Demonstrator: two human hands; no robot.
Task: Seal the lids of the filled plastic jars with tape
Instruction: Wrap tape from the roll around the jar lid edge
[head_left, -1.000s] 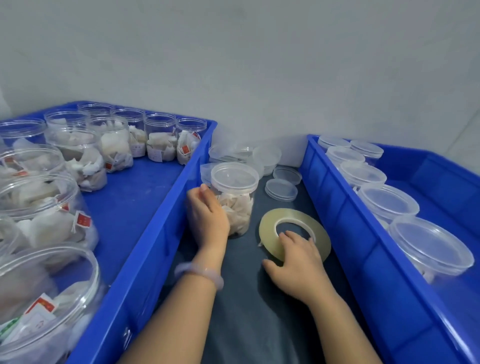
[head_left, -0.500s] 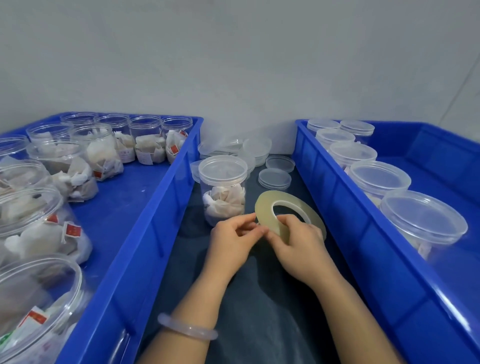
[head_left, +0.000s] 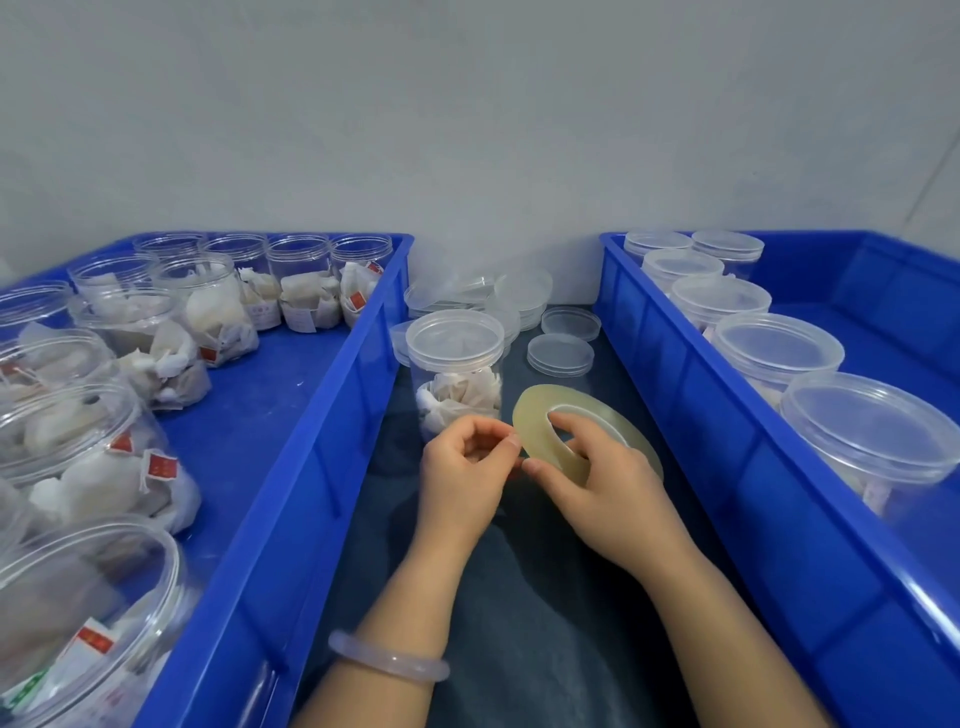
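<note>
Foreground: left hand (head_left: 464, 467), a pale bangle (head_left: 387, 659) on its wrist, fingers curled with thumb and forefinger pinched at the near edge of the tape roll (head_left: 540, 421). Right hand (head_left: 597, 475) grips the tilted roll, fingers hooked through its core and thumb against the outer face. Just behind the left hand stands a lidded jar (head_left: 456, 364) of white sachets on the dark mat (head_left: 519, 597). Beyond lie loose lids (head_left: 560, 354). Blue crates flank the mat: open jars left (head_left: 311, 447), lidded jars right (head_left: 727, 441).
</note>
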